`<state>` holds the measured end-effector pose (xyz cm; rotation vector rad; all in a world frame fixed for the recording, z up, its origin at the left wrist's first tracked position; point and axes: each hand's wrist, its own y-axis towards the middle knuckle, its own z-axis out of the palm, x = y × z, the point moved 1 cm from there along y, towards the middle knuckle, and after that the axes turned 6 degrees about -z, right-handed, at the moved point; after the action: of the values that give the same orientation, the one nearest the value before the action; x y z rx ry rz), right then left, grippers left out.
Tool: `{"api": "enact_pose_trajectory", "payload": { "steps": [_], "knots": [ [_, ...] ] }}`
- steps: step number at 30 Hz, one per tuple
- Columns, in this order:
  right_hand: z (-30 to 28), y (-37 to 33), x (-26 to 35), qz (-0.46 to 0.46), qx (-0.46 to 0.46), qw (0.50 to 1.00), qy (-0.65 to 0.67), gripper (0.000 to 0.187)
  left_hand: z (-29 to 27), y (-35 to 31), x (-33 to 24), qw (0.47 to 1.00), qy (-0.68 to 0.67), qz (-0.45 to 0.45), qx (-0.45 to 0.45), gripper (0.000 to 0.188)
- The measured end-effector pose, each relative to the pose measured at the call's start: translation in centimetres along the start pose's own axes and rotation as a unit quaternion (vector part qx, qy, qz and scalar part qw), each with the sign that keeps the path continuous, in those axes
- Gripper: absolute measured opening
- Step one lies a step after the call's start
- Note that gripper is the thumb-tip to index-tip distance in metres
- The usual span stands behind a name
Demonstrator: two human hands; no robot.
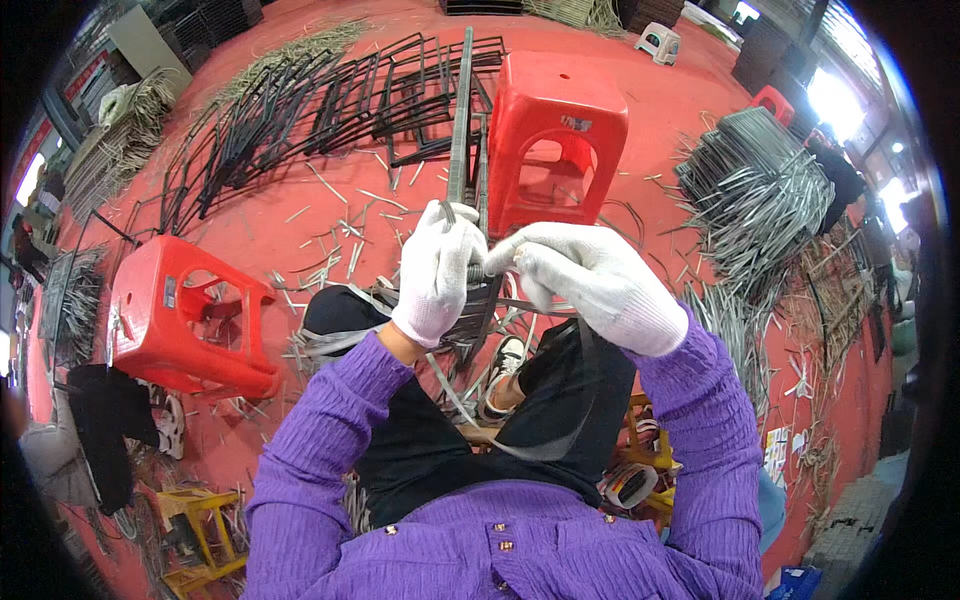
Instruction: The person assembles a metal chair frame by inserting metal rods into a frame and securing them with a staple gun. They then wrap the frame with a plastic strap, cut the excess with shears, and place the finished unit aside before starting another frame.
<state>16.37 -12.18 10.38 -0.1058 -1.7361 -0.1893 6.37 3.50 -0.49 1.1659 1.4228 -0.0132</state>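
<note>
A long, narrow frame [461, 150], its bar wound in grey strip, runs away from me between my knees and leans beside a red plastic stool [560, 85]. My left hand [435, 270], in a white knit glove, closes round the frame, with a bit of dark strip showing at its fingertips. Close on the right, my gloved right hand [595, 280] has its fingers curled together against the frame's side. What it pinches is hidden. Loose grey strips [340, 342] hang below my hands, over my lap and legs.
Bare black metal frames [330, 110] lie piled at the far left. Another red stool [140, 310] stands left, and a bundle of grey strips [755, 185] lies right. Strip scraps litter the red floor. Yellow stools [200, 535] flank me low down; a small white stool [660, 42] stands far off.
</note>
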Motion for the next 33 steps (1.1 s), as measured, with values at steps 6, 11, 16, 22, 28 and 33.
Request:
{"api": "enact_pose_trajectory", "payload": {
  "steps": [6, 11, 16, 22, 28, 33],
  "knots": [
    [-0.2, 1.6, -2.9, -0.162, -0.011, 0.975, -0.153, 0.019, 0.0, -0.8, -0.4, 0.999, -0.019, 0.036, 0.022, 0.031],
    [1.2, 0.1, -3.8, -0.169, -0.059, 0.969, -0.171, 0.019, -0.6, -2.7, -1.0, 0.997, -0.075, 0.011, 0.018, 0.038],
    [2.4, -1.4, -4.1, -0.069, -0.143, 0.986, 0.050, 0.027, -3.4, -5.0, -1.7, 0.993, -0.109, -0.022, 0.030, 0.040],
    [5.9, -1.9, -1.5, -0.262, 0.102, 0.931, -0.233, 0.026, -4.0, -5.3, -2.5, 0.992, -0.093, -0.004, 0.086, 0.033],
    [6.0, -0.6, -1.2, -0.216, 0.056, 0.933, -0.281, 0.024, -5.1, -4.8, -3.1, 0.994, -0.072, 0.020, 0.082, 0.033],
    [5.7, -1.0, -1.8, -0.188, 0.025, 0.948, -0.254, 0.021, -5.5, -5.7, -3.2, 0.990, -0.096, -0.059, 0.083, 0.032]
  ]
}}
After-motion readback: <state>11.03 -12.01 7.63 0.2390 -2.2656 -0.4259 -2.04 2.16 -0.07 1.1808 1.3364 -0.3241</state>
